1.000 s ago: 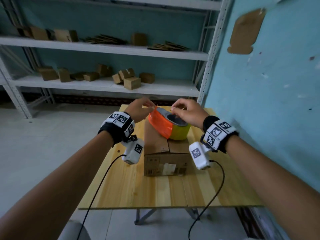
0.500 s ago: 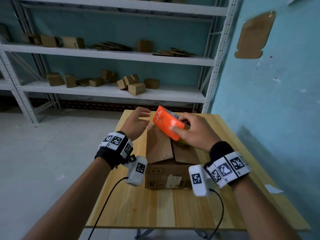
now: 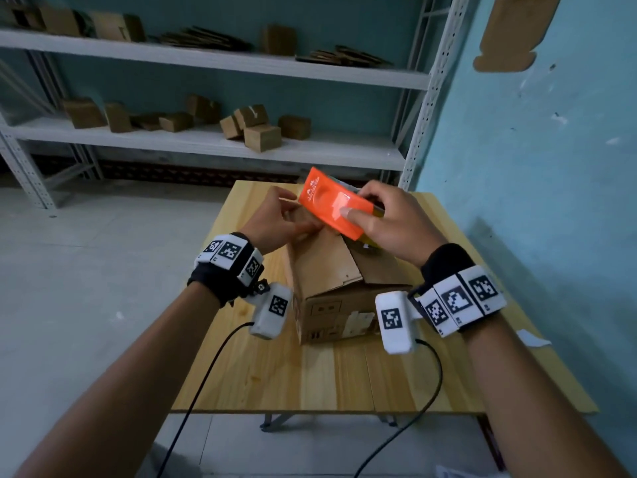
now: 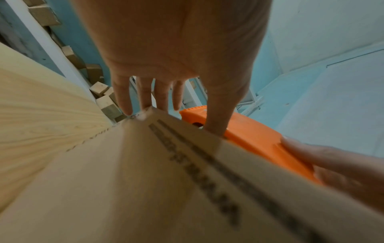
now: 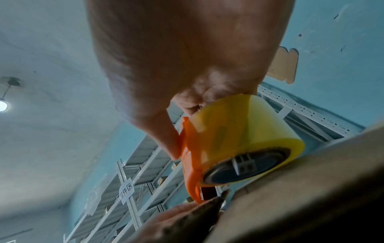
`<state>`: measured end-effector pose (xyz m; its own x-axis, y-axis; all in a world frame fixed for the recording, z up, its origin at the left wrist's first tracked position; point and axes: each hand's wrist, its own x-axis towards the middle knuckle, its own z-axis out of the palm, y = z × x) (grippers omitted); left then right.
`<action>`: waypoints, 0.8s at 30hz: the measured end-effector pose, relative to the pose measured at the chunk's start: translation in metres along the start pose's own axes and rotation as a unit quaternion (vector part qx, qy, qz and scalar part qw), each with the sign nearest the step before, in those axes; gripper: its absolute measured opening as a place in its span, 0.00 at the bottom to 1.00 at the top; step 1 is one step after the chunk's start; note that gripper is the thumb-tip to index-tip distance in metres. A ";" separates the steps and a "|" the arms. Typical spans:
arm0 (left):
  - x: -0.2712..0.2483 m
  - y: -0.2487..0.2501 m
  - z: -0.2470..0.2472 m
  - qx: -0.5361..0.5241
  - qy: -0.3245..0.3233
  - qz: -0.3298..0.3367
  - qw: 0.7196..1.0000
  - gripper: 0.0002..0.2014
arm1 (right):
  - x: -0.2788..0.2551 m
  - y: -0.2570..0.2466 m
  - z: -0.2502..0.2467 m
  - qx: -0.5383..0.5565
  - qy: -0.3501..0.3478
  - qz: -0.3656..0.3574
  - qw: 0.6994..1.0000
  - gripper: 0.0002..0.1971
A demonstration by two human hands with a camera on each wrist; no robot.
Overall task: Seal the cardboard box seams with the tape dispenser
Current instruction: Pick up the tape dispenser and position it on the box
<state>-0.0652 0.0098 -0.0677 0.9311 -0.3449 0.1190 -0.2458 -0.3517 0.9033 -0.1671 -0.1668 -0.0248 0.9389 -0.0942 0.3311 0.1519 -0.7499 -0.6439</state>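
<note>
A brown cardboard box [image 3: 327,270] stands on the wooden table [image 3: 310,374] with its top flaps slightly raised along the middle seam. My right hand [image 3: 386,222] grips the orange tape dispenser [image 3: 334,205] with its yellow tape roll [image 5: 239,136], tilted on edge over the far end of the box top. The thumb lies on the orange side. My left hand [image 3: 279,219] is at the far left of the box top, fingers fairly straight, thumb pressing the left flap's edge beside the dispenser [image 4: 255,141]. Whether any tape is stuck to the box is hidden.
Metal shelves behind the table hold several small cardboard boxes [image 3: 262,138]. A blue wall [image 3: 551,167] runs close along the table's right side. A white paper scrap [image 3: 532,338] lies at the right edge. Wrist-camera cables hang over the table's front.
The dispenser has been tipped up from lying flat on the box, its orange side now towards me. My left hand left the dispenser and dropped onto the left flap.
</note>
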 end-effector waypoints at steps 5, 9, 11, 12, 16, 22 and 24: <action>-0.009 0.000 0.003 0.063 0.002 0.015 0.998 0.36 | -0.004 0.007 -0.007 -0.021 0.034 0.044 0.998 0.20; -0.012 0.002 0.003 0.153 0.004 0.020 0.988 0.37 | -0.007 0.011 -0.021 0.062 0.052 0.071 0.994 0.16; -0.013 0.003 0.001 0.184 -0.012 0.016 0.983 0.35 | -0.010 0.009 -0.030 0.124 0.069 0.078 0.987 0.12; -0.013 0.004 0.000 0.196 -0.021 0.011 0.980 0.34 | -0.012 0.007 -0.035 0.148 0.078 0.086 0.982 0.11; -0.016 0.005 0.002 0.220 -0.032 -0.003 0.975 0.30 | -0.016 0.008 -0.049 0.199 0.095 0.108 0.969 0.08; -0.020 0.002 0.006 0.246 0.000 0.056 0.968 0.29 | -0.018 0.006 -0.057 0.214 0.112 0.110 0.964 0.12; -0.021 0.001 0.008 0.251 0.000 0.066 0.966 0.29 | -0.017 0.004 -0.059 0.206 0.113 0.107 0.966 0.13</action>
<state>-0.0868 0.0097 -0.0730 0.8828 -0.4152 0.2199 -0.4620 -0.6822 0.5667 -0.2007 -0.2063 0.0076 0.8777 -0.3943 0.2722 0.1153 -0.3776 -0.9188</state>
